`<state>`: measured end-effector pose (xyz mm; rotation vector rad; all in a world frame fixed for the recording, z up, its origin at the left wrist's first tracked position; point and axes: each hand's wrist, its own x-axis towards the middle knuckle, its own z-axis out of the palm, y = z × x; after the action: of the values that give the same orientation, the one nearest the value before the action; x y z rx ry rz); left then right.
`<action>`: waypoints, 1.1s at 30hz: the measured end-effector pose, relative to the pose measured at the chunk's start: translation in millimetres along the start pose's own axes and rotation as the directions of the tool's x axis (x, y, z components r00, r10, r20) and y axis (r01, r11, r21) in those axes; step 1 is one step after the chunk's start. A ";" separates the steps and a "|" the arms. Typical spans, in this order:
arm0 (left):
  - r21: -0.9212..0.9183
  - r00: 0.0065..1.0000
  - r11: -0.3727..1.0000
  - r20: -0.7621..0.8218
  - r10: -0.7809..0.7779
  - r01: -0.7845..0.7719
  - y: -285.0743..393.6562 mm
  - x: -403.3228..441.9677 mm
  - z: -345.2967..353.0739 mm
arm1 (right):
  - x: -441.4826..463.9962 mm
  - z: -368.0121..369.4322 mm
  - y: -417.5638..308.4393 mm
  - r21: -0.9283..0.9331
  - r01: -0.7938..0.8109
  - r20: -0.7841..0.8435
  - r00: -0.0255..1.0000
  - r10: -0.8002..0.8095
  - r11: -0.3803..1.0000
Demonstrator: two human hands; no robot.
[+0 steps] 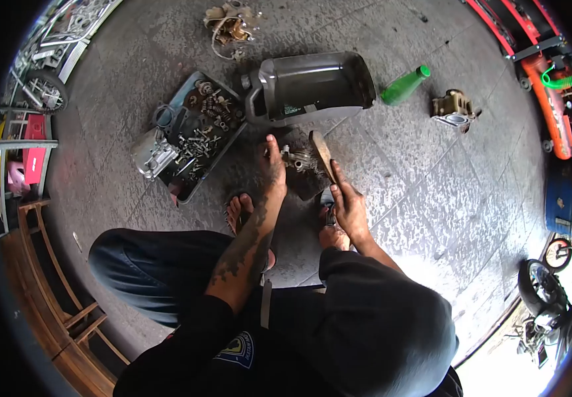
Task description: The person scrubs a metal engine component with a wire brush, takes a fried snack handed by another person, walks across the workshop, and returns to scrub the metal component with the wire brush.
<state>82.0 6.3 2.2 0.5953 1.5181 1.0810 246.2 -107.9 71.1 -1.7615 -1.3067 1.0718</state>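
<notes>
Wooden tool point(322, 151), clasped by right fingers point(338, 175), borders open floor point(425, 175); left fingers point(273, 148), grasp unclear, sit near tray edge point(223, 152).

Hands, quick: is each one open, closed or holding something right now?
Left hand: at the metal part; whether it is closed on it cannot be told.
Right hand: closed, holding the brush.

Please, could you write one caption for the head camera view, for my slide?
Right hand holding a wooden-handled tool, left hand beside a metal part, near a tray of bolts.
</notes>
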 end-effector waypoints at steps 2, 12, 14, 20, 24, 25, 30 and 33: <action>0.153 0.983 0.987 -0.163 0.079 -0.053 -0.8 -0.1 -1.8 | 3.6 7.9 12.4 -0.041 0.129 -0.048 0.990 -0.131 0.991; -0.119 0.976 0.992 -0.217 0.013 -0.040 -20.8 11.7 -22.8 | 24.1 16.0 2.4 -0.086 0.380 0.156 0.918 -0.364 0.921; -0.216 0.987 0.976 -0.158 -0.032 -0.003 -43.2 28.5 -34.8 | 11.6 -3.8 21.0 -0.120 0.365 0.214 0.918 -0.335 0.923; -0.179 0.986 0.982 -0.164 0.039 -0.069 -40.0 27.6 -31.4 | 23.5 -15.5 -1.4 -0.078 0.441 0.048 0.898 -0.438 0.894; -0.303 0.930 0.883 -0.209 0.304 -0.357 -51.3 24.6 -17.7 | 42.7 21.6 7.2 -0.141 0.441 0.245 0.883 -0.401 0.886; -0.117 0.971 0.991 -0.235 0.041 -0.070 -32.2 26.7 -24.0 | 28.5 12.3 22.7 -0.226 0.398 0.288 0.899 -0.330 0.889; -0.231 0.971 0.968 -0.236 0.044 -0.101 -40.3 26.1 -25.7 | -0.2 -41.7 37.2 -0.200 0.307 0.131 0.950 -0.285 0.930; -0.237 0.975 0.957 -0.188 0.121 -0.164 -41.9 23.0 -24.1 | 35.5 -1.5 -8.6 -0.021 0.477 0.146 0.871 -0.470 0.878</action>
<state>61.2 -0.9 -46.7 0.4484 1.4699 1.4440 249.6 -71.4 71.8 -1.3115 -1.7550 0.8862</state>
